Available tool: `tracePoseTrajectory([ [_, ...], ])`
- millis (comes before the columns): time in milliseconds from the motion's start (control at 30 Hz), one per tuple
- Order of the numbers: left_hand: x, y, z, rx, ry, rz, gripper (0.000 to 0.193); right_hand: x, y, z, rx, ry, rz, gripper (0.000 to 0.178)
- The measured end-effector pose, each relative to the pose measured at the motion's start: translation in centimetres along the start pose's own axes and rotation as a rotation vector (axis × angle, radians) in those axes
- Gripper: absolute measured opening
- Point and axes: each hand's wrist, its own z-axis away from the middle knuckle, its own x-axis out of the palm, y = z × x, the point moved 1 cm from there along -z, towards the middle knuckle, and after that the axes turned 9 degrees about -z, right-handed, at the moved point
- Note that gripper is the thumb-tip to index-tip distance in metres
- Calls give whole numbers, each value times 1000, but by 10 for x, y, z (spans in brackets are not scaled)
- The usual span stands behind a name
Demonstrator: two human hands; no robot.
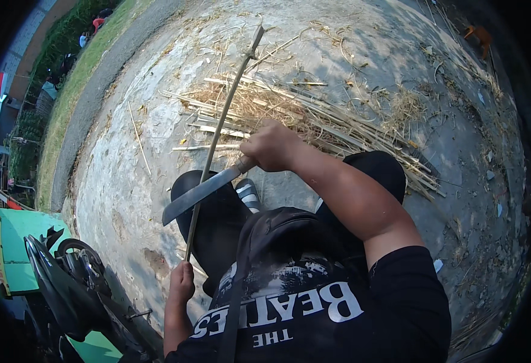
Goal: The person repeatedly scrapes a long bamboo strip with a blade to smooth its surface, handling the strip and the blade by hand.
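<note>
My right hand [271, 145] is closed round the handle of a machete [196, 196], whose broad grey blade points left and slightly down. The blade crosses a long thin wooden stick [224, 112] over my left knee; whether they touch is hard to tell. Low on the left, my left hand [181, 283] grips the near end of that stick. Its far end, with a small knot or stub of a side branch, reaches up past a pile of split strips [332, 121]. Shavings [271, 109] lie tangled on the pile, just beyond my right hand.
Loose thin strips [138, 139] and scraps lie about the rough concrete ground [120, 193]. A dark motorcycle [72, 278] stands at the lower left beside a green panel [29, 233]. Grass and a paved path run along the far left. An orange object [480, 37] is at the upper right.
</note>
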Motion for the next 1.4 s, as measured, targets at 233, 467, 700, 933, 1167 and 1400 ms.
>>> tracePoseTrajectory([
  [233,-12,3,2,11,-30,1,52,-22,90,27,982,217,-373,20],
  [467,-14,36,-2,83,126,-272,47,-9,5,2,369,-146,-184,11],
  [700,-12,19,-8,164,246,-318,47,-29,76,25,776,141,-279,17],
  [933,-16,25,-7,112,226,-288,48,-25,45,16,629,170,-206,15],
  [1167,-26,8,4,171,193,-339,46,-22,74,30,293,171,48,8],
  [1400,-24,10,5,128,200,-236,47,-13,61,15,985,245,-260,21],
])
